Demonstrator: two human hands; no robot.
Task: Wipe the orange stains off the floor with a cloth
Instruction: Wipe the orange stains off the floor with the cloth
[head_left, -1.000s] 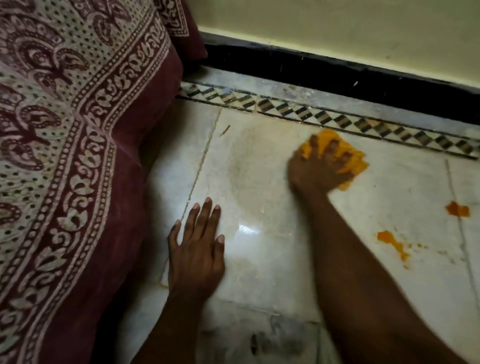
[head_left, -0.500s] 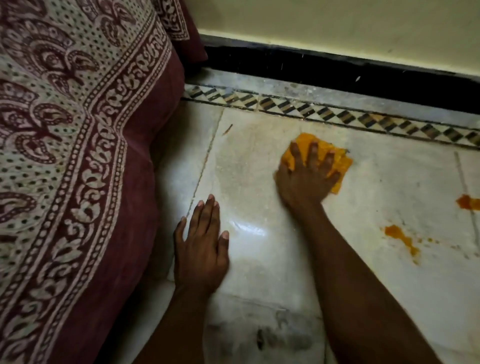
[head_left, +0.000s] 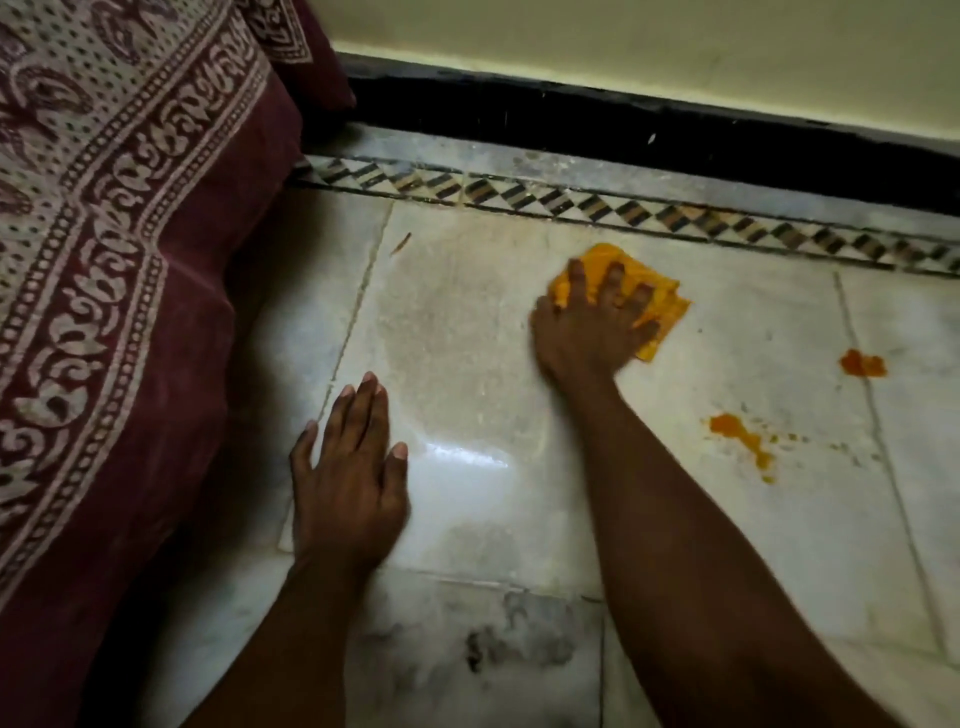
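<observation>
Orange cloth (head_left: 660, 306) lies bunched on the pale marble floor (head_left: 467, 332), far-centre, just near of the patterned border strip (head_left: 623, 208). Most of it is covered by the right hand (head_left: 587, 332); only the far and right edges stick out, so the full shape can't be made out. The right hand presses flat on it, fingers (head_left: 575, 280) spread and straight, not curled round the cloth. Thumb side is hard to tell. The right forearm runs to the near-right corner and is cut off by the frame.

Two orange stains remain to the right of the cloth, apart from it: a smeared one (head_left: 740, 441) with small flecks trailing right, and a smaller blob (head_left: 862, 364) further right, sitting on a tile joint. The floor left of the cloth shows a dull, hazy patch with a bright glare spot (head_left: 467, 457) near it.

Left hand (head_left: 348, 483) rests palm down on the floor, near-left of the cloth and well apart from it, fingers straight and close together, thumb out to the right, holding nothing. Its forearm is cut off at the near edge.

A tiny brownish sliver (head_left: 401, 243) lies on the floor far-left; too small to identify. Dark smudges (head_left: 519, 644) mark the tile near the bottom edge.

Maroon printed fabric (head_left: 104, 260) fills the left side, draping to the floor, cut off at top and left; what it covers is hidden. A black skirting (head_left: 623, 130) and pale yellow wall (head_left: 623, 47) run along the far side.
</observation>
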